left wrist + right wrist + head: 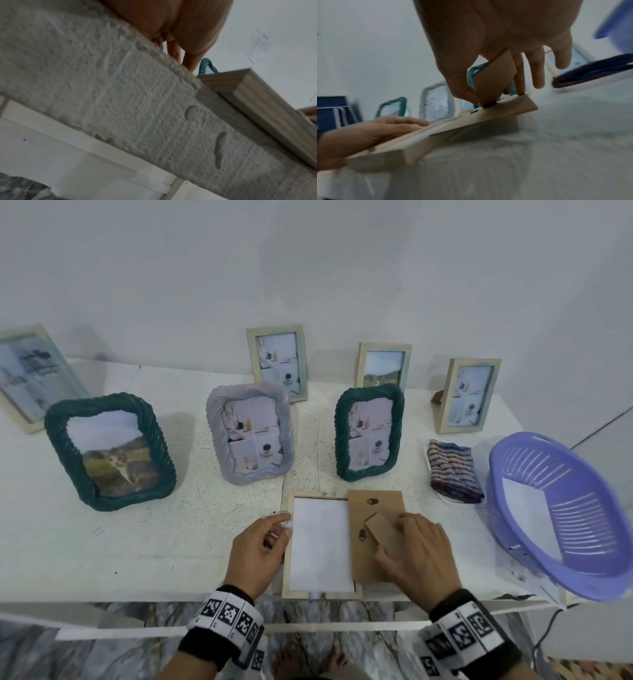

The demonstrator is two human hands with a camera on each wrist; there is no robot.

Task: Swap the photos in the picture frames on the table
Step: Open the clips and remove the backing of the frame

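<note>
face-down wooden frame [322, 546] at the table's [137, 542] near edge, white photo back [320, 542] bared, brown backing board [375, 508] slid off to its right side. pinched by its stand flap [376, 523] in the right hand [416, 553]; steadied at the left rail by fingertips of the left hand [258, 549], fingers loosely bent. beyond, standing frames, a folded cloth [454, 470] and a purple basket [561, 508].

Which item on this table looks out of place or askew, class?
The light wooden frame lies face down at the table's front edge while the other frames stand upright. Its brown backing board sits shifted right, off the frame, exposing white paper. The right hand pinches the board's stand.
</note>
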